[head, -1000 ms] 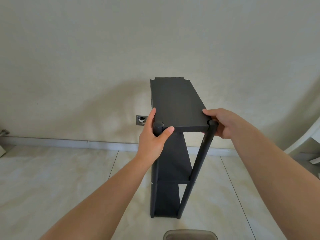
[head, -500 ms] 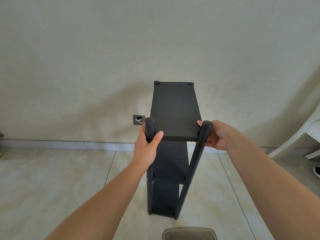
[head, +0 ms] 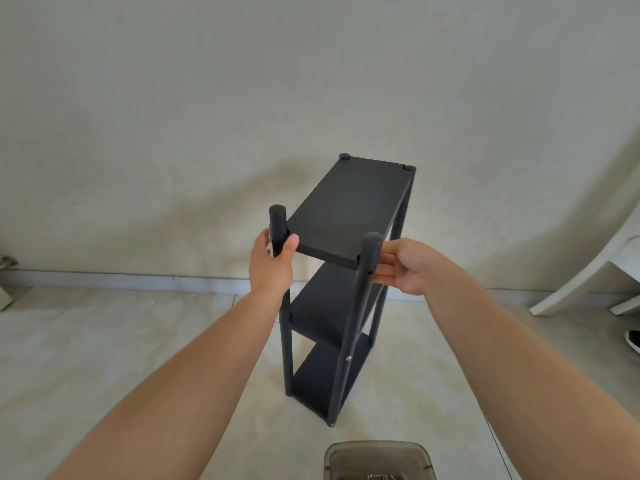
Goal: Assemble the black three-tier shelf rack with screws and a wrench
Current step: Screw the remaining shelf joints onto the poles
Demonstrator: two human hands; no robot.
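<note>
Matte black rack [head: 349, 216] has swung rightward; left hand [head: 272, 265] and right hand [head: 403, 266] grip its round posts.

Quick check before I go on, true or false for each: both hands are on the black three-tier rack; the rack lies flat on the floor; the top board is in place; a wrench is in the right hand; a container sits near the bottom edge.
1. Both hands are on the black three-tier shelf rack. True: left hand grips the near-left post, right hand holds the near-right post.
2. The rack lies flat on the tiled floor. False: it stands upright.
3. The top shelf board sits between the posts. True.
4. The right hand holds a wrench. False: none visible.
5. A translucent grey plastic container sits at the bottom edge. True.
</note>
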